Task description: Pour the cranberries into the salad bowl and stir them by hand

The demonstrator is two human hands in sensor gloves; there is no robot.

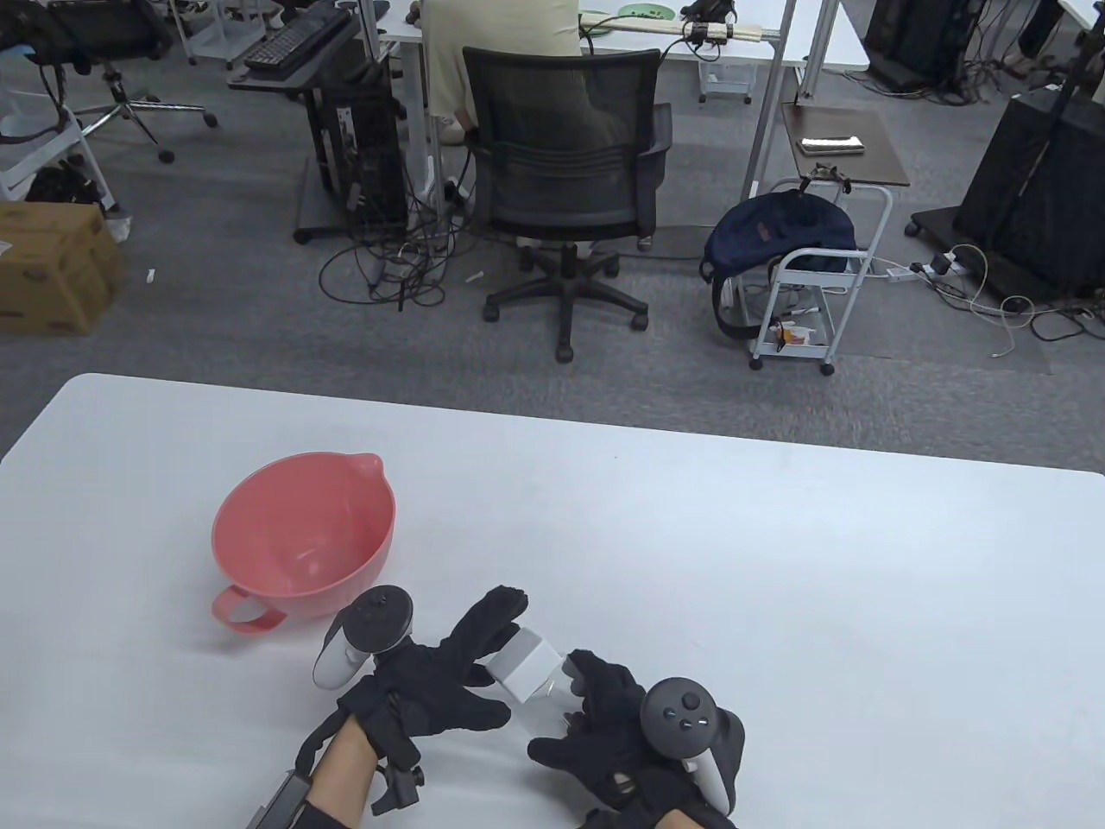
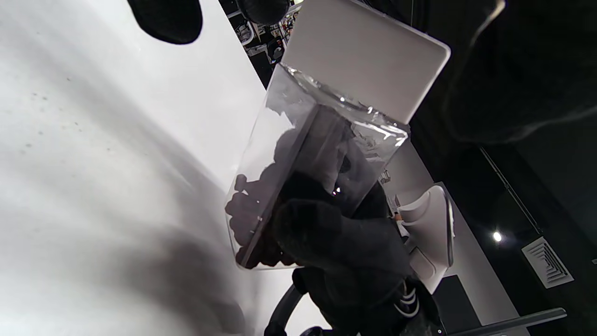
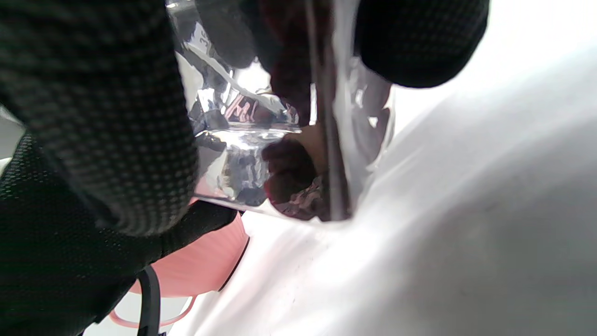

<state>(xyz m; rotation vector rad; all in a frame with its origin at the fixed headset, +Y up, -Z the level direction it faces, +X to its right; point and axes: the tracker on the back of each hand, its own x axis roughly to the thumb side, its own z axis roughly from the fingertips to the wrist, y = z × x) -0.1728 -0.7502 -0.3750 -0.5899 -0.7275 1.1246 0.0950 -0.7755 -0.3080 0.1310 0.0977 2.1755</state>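
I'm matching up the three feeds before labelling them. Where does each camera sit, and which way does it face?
Table view: high at the person's side, looking down and out over the white table, the pink bowl and the office; shows left hand and right hand holding the clear container.
Left wrist view: low, tilted, facing the container, white lid on; left fingertips at top.
Right wrist view: close under the container's base, gloved fingers in front.
All three share the container; table and right wrist views share the bowl.

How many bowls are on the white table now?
1. The pink salad bowl stands on the left part of the table, beyond the left hand. None seems hidden.
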